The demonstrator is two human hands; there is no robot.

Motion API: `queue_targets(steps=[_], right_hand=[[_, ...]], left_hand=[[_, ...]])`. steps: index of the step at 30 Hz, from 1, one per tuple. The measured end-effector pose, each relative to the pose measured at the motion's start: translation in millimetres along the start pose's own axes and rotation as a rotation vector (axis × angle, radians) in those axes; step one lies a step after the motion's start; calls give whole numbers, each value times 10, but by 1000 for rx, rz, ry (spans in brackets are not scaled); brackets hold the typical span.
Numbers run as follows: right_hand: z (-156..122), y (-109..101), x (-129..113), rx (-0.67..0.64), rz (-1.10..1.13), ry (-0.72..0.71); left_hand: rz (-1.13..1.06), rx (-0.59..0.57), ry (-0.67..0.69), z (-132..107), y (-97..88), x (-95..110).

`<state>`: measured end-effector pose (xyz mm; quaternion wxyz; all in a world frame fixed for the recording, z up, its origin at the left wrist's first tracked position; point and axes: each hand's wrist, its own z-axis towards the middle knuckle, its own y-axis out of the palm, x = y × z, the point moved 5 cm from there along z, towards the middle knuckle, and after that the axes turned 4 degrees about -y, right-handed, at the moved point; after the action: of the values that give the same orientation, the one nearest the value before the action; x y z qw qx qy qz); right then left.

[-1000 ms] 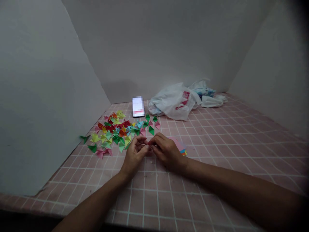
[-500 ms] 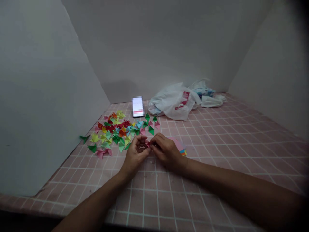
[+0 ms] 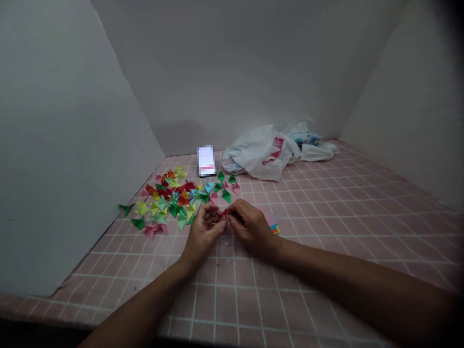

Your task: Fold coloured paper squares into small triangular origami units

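A small folded piece of pink-red paper (image 3: 224, 213) sits between the fingertips of both hands, above the table. My left hand (image 3: 205, 229) pinches it from the left, thumb and fingers curled round. From the right, my right hand (image 3: 250, 224) has its thumb and forefinger closed on the paper; its other fingers are bent. The paper's exact shape is mostly hidden by the fingers. Just beyond my left hand lie many folded paper cranes (image 3: 177, 208) in green, yellow, red, orange, blue and pink. Partly behind my right hand is a stack of coloured paper sheets (image 3: 270, 220).
A phone (image 3: 206, 161) with a lit, blurred screen stands upright behind the cranes. White plastic bags (image 3: 263, 152) lie crumpled along the back wall. Pale panels (image 3: 65, 145) enclose the sides and back. A pink checked cloth (image 3: 326, 208) covers the table.
Both hands stay in nearly the same place. A little more of the pink-red paper shows between the fingertips, and the right fingers have shifted slightly.
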<state>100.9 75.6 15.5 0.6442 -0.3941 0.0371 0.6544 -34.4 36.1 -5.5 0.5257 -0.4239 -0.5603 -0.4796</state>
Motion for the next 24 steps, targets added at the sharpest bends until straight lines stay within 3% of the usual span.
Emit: queue_targets(steps=[9, 24], right_hand=[[-23, 18, 14, 12, -52, -30], [-18, 30, 18, -14, 14, 17]], left_hand=[[-125, -66, -95, -19, 36, -68], [-73, -18, -24, 3, 11, -37]])
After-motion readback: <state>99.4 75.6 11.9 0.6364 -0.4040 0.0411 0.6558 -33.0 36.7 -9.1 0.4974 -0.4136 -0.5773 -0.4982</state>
